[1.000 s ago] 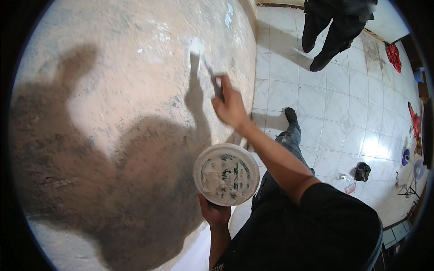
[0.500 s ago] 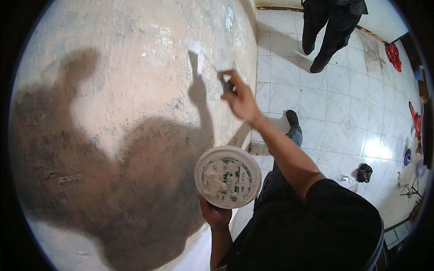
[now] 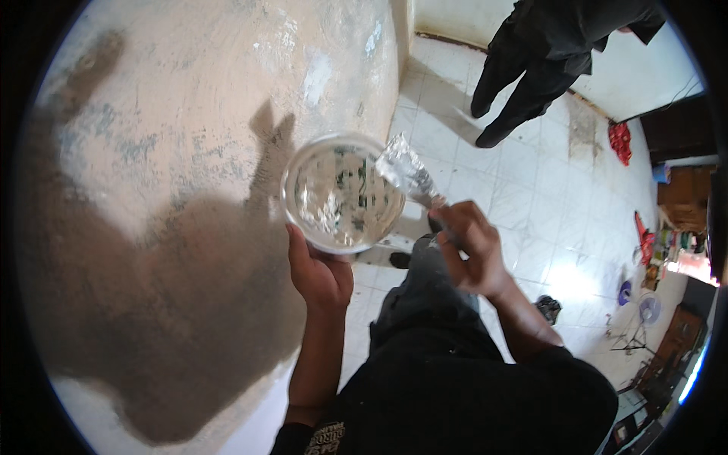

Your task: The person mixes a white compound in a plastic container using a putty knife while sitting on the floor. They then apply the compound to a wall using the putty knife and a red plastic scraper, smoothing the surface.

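My left hand (image 3: 320,274) supports a round, pale plastic lid (image 3: 334,163) from below, its thumb up at the rim. White putty (image 3: 324,214) lies smeared on the lower left part of that lid. In my right hand (image 3: 476,250) is a putty knife (image 3: 409,173), gripped by its handle. Its wide blade carries white putty and stands at the lid's right edge; whether the two touch I cannot tell. To the left rises a rough, pinkish-beige wall (image 3: 182,159), with a fresh white patch (image 3: 317,77) higher up.
A person (image 3: 523,68) in dark clothes stands at the far right on the tiled floor (image 3: 523,182). A red bag (image 3: 619,144), a black plastic bag (image 3: 547,309), a fan (image 3: 649,307) and brown furniture (image 3: 686,199) lie along the right.
My right hand has drawn the putty knife back from the wall to the lid. The lid has risen and moved left with my left hand. The view has shifted, and the white patch on the wall shows.
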A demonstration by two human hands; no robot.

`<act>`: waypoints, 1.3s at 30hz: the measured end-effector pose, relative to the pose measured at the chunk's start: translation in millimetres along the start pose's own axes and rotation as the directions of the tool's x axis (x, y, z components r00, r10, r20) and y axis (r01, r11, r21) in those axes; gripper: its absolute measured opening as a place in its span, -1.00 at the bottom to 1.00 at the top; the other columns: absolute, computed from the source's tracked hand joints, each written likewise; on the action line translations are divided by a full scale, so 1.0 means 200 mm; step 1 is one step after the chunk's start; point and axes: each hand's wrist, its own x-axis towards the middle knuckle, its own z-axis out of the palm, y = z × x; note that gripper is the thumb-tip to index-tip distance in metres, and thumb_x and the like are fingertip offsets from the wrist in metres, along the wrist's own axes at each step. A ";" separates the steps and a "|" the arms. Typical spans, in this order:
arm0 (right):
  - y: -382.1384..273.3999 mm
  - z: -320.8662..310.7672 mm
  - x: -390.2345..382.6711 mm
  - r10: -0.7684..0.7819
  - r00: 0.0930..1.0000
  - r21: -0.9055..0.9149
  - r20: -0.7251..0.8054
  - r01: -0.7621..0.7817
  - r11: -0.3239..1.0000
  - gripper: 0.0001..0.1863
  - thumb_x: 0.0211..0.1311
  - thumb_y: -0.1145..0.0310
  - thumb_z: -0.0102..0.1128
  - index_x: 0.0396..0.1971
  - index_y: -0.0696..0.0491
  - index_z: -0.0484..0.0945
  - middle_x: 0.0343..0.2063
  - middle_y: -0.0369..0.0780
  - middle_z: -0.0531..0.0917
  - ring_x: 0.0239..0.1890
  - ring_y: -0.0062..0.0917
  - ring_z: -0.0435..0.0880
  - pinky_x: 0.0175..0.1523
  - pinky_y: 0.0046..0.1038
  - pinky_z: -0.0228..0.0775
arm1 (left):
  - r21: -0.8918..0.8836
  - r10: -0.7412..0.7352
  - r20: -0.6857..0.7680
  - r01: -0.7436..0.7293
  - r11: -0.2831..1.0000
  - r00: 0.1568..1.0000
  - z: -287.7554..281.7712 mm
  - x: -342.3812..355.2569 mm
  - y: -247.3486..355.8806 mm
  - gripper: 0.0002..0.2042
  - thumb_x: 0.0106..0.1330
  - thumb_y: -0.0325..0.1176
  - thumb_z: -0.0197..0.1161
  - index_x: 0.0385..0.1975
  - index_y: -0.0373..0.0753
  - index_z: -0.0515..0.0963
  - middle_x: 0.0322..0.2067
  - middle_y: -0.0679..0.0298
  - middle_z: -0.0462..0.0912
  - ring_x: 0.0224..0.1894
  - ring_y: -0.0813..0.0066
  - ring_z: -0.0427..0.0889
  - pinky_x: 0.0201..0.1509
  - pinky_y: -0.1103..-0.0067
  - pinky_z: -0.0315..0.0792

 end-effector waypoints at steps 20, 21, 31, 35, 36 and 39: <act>-0.32 -0.85 -1.19 0.164 0.975 -0.334 -0.153 -0.207 0.920 -0.37 -0.08 0.72 0.11 0.11 0.09 0.67 -0.29 -0.10 0.69 -0.41 -0.28 0.72 -0.40 -0.33 0.58 | -0.007 -0.139 0.283 0.147 0.989 0.949 0.66 -0.63 -0.47 -0.50 0.71 -0.10 -0.08 0.36 -0.43 0.34 0.28 -0.01 0.53 0.29 0.19 0.59 0.37 0.19 0.55; -0.33 -0.91 -1.28 0.143 0.967 -0.241 -0.210 -0.193 0.951 -0.43 0.02 0.73 0.11 0.13 0.17 0.61 -0.19 -0.07 0.72 -0.38 -0.39 0.74 -0.34 -0.39 0.58 | 0.019 -0.157 0.311 0.159 0.987 0.937 0.67 -0.67 -0.51 -0.49 0.71 -0.09 -0.08 0.36 -0.42 0.34 0.28 -0.01 0.53 0.30 0.19 0.58 0.37 0.19 0.54; -0.26 -1.37 -1.71 0.720 0.638 0.845 -0.271 -0.200 0.495 -0.66 0.63 0.14 0.07 0.02 0.13 0.62 -0.36 -0.33 0.62 -0.52 -0.76 0.41 -0.49 -0.61 0.20 | 0.390 -0.578 0.320 0.452 0.802 0.751 0.56 -1.15 -1.06 -0.46 0.62 -0.03 -0.02 0.42 -0.28 0.37 0.38 0.16 0.48 0.39 0.18 0.47 0.49 0.20 0.34; -0.15 -1.32 -1.75 0.807 0.451 0.901 -0.380 -0.016 0.433 -0.65 0.62 0.16 0.07 0.11 0.10 0.59 -0.32 -0.33 0.61 -0.48 -0.74 0.41 -0.45 -0.60 0.20 | 0.621 -0.725 0.223 0.478 0.621 0.652 0.65 -1.05 -1.03 -0.47 0.64 0.00 -0.12 0.40 -0.23 0.40 0.33 0.20 0.52 0.34 0.19 0.52 0.45 0.24 0.38; -0.15 -1.30 -1.77 0.816 0.429 0.903 -0.387 0.000 0.429 -0.64 0.62 0.18 0.07 0.15 0.11 0.58 -0.30 -0.32 0.60 -0.47 -0.73 0.42 -0.43 -0.59 0.21 | 0.652 -0.775 0.218 0.502 0.568 0.593 0.64 -1.01 -1.03 -0.47 0.64 0.00 -0.12 0.39 -0.24 0.41 0.32 0.19 0.53 0.32 0.20 0.53 0.43 0.24 0.40; -0.07 -1.17 -1.86 0.838 0.405 0.924 -0.365 0.049 0.378 -0.56 0.58 0.26 0.13 0.32 0.12 0.50 -0.12 -0.25 0.65 -0.29 -0.65 0.59 -0.26 -0.56 0.42 | 0.760 -0.899 0.207 0.514 0.397 0.386 0.69 -0.93 -1.14 -0.46 0.67 -0.01 -0.15 0.33 -0.34 0.43 0.22 0.11 0.59 0.24 0.22 0.59 0.36 0.26 0.45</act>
